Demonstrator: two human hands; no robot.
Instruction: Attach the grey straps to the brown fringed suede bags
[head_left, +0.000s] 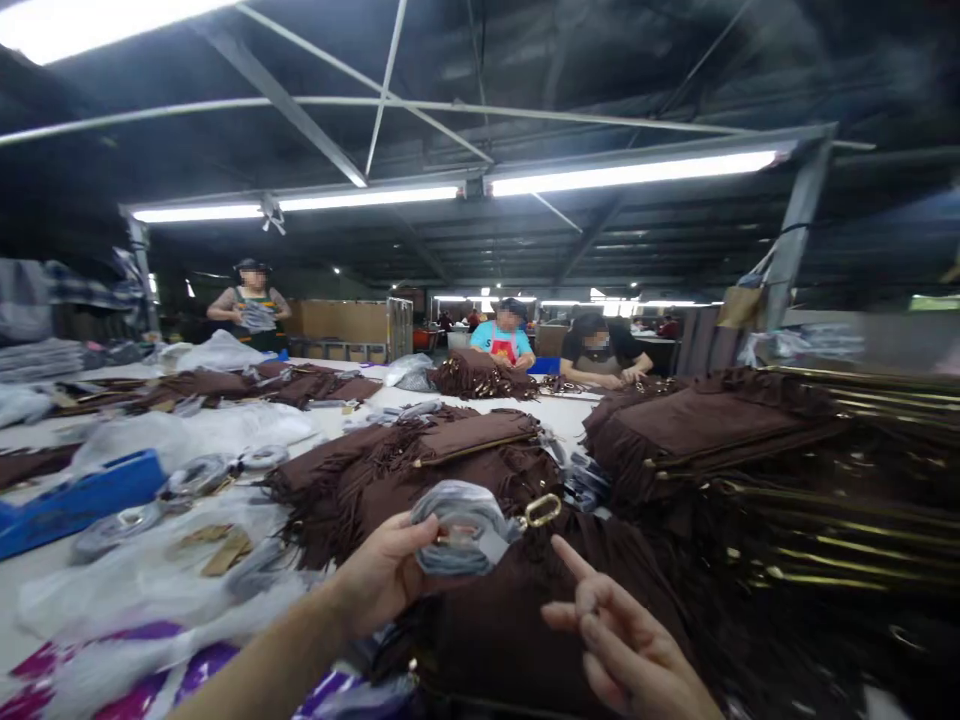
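My left hand [390, 575] grips a coiled strap [457, 525] in grey wrapping, thumb on its near side. From the coil's right end sticks out a gold metal clasp [541, 511]. My right hand [619, 630] is just below and right of the clasp, apart from it. Its index finger points up toward the clasp, while the other fingers are partly curled and the thumb is folded in; I see nothing held there. Under both hands lies a dark brown fringed bag [510, 630]. Behind the coil, more brown fringed bags [442, 440] with gold zippers are piled up.
A tall stack of brown bags [727, 430] rises on the right. Clear plastic bags [202, 430], wrapped strap coils [199, 472] and a blue tray [90, 500] lie on the left. Co-workers [506, 335] work across the white table [360, 405]. A metal post [799, 230] stands at right.
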